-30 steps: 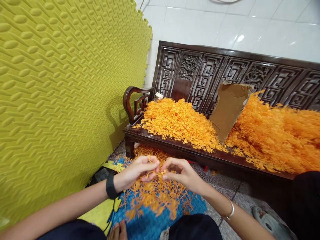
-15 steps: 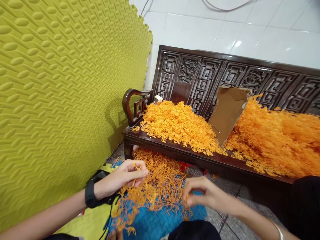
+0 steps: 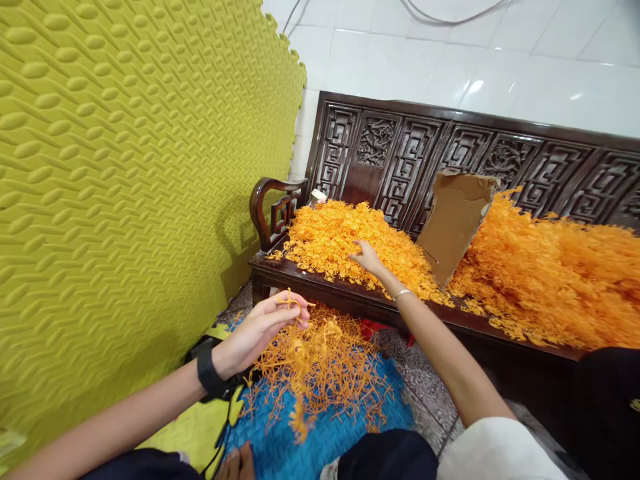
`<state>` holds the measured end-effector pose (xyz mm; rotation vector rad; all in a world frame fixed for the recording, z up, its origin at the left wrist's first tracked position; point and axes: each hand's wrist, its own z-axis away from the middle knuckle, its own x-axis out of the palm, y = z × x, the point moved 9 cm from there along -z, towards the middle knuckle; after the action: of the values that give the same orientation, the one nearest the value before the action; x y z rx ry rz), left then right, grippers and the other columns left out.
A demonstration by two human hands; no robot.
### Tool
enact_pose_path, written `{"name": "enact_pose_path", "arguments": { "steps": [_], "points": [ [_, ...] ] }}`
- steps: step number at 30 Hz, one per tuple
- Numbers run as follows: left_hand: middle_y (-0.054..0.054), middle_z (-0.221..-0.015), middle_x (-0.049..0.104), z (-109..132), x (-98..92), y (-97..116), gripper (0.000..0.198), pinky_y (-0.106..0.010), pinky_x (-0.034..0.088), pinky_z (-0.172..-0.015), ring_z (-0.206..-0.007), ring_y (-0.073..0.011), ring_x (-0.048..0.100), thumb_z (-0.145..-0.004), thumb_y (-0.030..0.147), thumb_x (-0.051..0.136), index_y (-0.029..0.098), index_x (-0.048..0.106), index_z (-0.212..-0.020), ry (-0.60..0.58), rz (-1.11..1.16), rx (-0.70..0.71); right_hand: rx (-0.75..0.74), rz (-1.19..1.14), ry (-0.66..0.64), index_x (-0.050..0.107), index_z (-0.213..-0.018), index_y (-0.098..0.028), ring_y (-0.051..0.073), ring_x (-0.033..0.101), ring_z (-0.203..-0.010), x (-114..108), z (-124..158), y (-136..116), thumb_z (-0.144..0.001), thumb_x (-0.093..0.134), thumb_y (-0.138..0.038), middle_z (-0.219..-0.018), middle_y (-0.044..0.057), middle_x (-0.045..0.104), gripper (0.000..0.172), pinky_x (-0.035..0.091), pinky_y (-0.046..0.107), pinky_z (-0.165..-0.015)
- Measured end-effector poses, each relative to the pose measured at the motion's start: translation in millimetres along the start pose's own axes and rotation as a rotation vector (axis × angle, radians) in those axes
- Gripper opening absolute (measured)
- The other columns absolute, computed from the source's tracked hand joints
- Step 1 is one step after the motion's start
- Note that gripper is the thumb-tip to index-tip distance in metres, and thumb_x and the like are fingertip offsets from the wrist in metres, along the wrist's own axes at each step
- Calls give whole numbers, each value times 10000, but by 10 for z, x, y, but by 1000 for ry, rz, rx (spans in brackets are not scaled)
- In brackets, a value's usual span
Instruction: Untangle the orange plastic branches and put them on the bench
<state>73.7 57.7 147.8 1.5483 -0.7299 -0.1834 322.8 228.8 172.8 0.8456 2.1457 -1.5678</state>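
My left hand [image 3: 277, 323] is closed in a pinch on a chain of small orange plastic pieces [image 3: 300, 373]. One piece with thin prongs sticks up past the fingertips, and the rest of the chain dangles below, blurred. Farther off, my right hand [image 3: 367, 257] reaches over the left pile of orange pieces [image 3: 340, 230] on the dark wooden bench [image 3: 330, 285]. Its fingers are apart at the pile's surface, and I see nothing held in them. Beneath the chain, thin orange sticks [image 3: 345, 380] lie heaped on a blue foam mat [image 3: 280, 447].
A cardboard sheet [image 3: 453, 223] leans upright on the bench between the left pile and a larger orange heap [image 3: 560, 280]. A yellow foam mat wall [image 3: 125, 187] stands close on the left. The bench's curved armrest [image 3: 260, 207] is at its left end.
My right hand has moved from above the floor heap forward to the pile on the bench, its fingers now apart. My left hand has shifted slightly up and right with the chain.
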Motion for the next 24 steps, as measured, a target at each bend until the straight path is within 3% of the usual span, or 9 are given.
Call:
{"name": "enact_pose_path", "arguments": {
  "steps": [3, 6, 10, 13, 15, 19, 22, 24],
  "points": [
    [-33, -852, 631, -16, -30, -37, 109, -307, 436, -806, -804, -156, 598, -809, 203, 599, 152, 614, -905, 12, 61, -2, -10, -84, -166, 633, -915, -110, 205, 605, -803, 422, 416, 79, -701, 675, -371, -1004, 143, 621, 341, 469, 417, -820],
    [-30, -832, 629, -39, -42, -47, 89, -303, 446, -788, -781, -149, 599, -811, 181, 590, 144, 622, -884, 15, 100, 15, -57, -198, -336, 647, -867, -124, 182, 634, -799, 641, 816, -151, -779, 581, -426, -887, 97, 665, 322, 496, 347, -772],
    [-37, -813, 634, -83, -34, -51, 90, -301, 451, -778, -772, -152, 602, -816, 170, 575, 135, 622, -885, 2, 153, 29, -180, -351, -593, 622, -1037, -164, 171, 607, -970, 755, 1315, -661, -840, 533, -413, -1067, 85, 644, 330, 468, 340, -870],
    [-34, -753, 630, -105, -2, -37, 91, -273, 453, -707, -697, -139, 598, -825, 171, 553, 125, 620, -866, -19, 178, 30, -300, -267, -718, 514, -1231, -216, 194, 527, -1112, 858, 1591, -869, -751, 667, -376, -1261, 83, 541, 528, 424, 368, -942],
    [-25, -703, 620, -105, 20, -21, 89, -256, 448, -656, -644, -130, 591, -824, 175, 550, 122, 619, -841, -28, 183, 25, -325, -198, -729, 449, -1296, -224, 199, 528, -1104, 931, 1666, -850, -725, 696, -357, -1287, 91, 516, 636, 430, 372, -932],
    [-7, -649, 607, -87, 19, -4, 55, -243, 446, -595, -582, -117, 576, -793, 180, 595, 130, 617, -802, -15, 175, 6, -158, -115, -818, 527, -1198, -176, 157, 619, -788, 1089, 1718, -540, -778, 631, -369, -978, 64, 650, 473, 504, 316, -715],
    [-1, -635, 601, -83, -58, 8, 49, -236, 452, -578, -577, -112, 564, -773, 177, 621, 131, 621, -791, 46, 190, 22, -142, 14, -894, 596, -1079, -168, 162, 607, -806, 1111, 1789, -385, -696, 709, -383, -990, 66, 645, 453, 486, 299, -725],
    [-3, -651, 602, -86, -116, 18, 58, -231, 457, -580, -596, -109, 559, -763, 174, 630, 128, 627, -799, 85, 212, 44, -91, 13, -977, 571, -1100, -173, 155, 607, -803, 1139, 1880, -300, -668, 730, -388, -983, 61, 639, 509, 479, 286, -719]
  ]
}}
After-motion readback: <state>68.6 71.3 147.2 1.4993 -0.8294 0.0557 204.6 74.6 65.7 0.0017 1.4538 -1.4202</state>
